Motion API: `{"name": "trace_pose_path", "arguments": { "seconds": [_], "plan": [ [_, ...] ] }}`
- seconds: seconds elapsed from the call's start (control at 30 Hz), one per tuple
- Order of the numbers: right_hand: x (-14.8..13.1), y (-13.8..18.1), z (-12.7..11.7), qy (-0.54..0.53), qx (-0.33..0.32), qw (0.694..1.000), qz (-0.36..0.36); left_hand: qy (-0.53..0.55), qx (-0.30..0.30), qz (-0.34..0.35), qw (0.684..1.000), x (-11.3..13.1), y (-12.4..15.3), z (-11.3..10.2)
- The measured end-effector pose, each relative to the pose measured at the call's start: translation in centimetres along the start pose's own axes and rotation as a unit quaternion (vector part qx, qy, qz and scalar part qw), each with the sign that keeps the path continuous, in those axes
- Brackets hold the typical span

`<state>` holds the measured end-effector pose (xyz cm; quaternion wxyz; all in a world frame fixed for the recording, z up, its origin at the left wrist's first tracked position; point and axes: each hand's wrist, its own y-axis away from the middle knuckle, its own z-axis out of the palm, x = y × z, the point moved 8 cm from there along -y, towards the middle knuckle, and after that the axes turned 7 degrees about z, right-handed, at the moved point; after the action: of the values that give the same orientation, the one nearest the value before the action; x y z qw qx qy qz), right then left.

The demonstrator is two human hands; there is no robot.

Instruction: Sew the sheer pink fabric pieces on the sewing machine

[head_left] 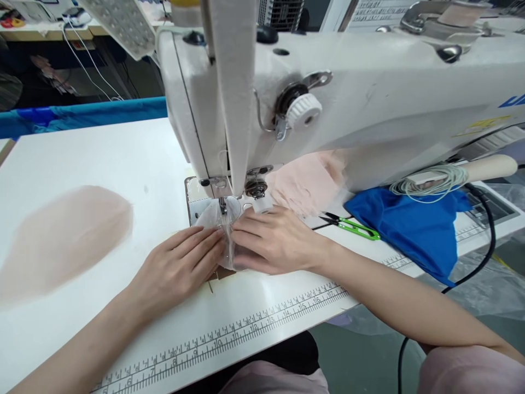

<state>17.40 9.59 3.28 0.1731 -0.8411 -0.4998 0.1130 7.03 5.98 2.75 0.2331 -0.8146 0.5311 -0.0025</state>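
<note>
The ruler strip (262, 323) runs nearest. Both hands – left hand (180, 265), right hand (274, 241) – press flat, fingers open, on the thin cloth (217, 216) under the needle (222, 207). Sewing step; next needs slow, straight pushing.

White sewing table (123, 158), pink fabric (61, 238), blue cloth (414, 227), green snips (355, 225)
</note>
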Motion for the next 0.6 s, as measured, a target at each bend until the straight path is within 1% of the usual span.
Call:
{"name": "trace_pose_path", "arguments": {
  "seconds": [0.1,0.17,0.23,0.37,0.5,0.6],
  "plan": [
    [-0.06,-0.04,-0.04,-0.027,-0.012,1.0,0.004,0.028,0.027,-0.031,0.999,-0.51,-0.33,-0.16],
    [-0.12,-0.07,0.02,0.003,-0.002,1.0,0.015,0.054,0.05,-0.059,0.996,-0.89,-0.58,-0.33],
    [-0.35,-0.02,-0.03,0.041,0.021,0.999,0.014,0.055,0.055,-0.072,0.994,-0.97,-0.79,-0.32],
    [-0.82,0.24,-0.42,0.05,0.058,0.997,-0.015,0.034,0.037,-0.089,0.995,-1.03,-0.73,0.15],
    [-0.89,0.34,-0.62,0.04,0.052,0.997,-0.028,0.002,0.006,-0.069,0.998,-0.65,-0.34,0.57],
    [-0.93,0.32,-0.66,0.03,0.045,0.998,-0.031,-0.023,-0.006,-0.058,0.998,-0.43,-0.06,0.52]
  ]
}}
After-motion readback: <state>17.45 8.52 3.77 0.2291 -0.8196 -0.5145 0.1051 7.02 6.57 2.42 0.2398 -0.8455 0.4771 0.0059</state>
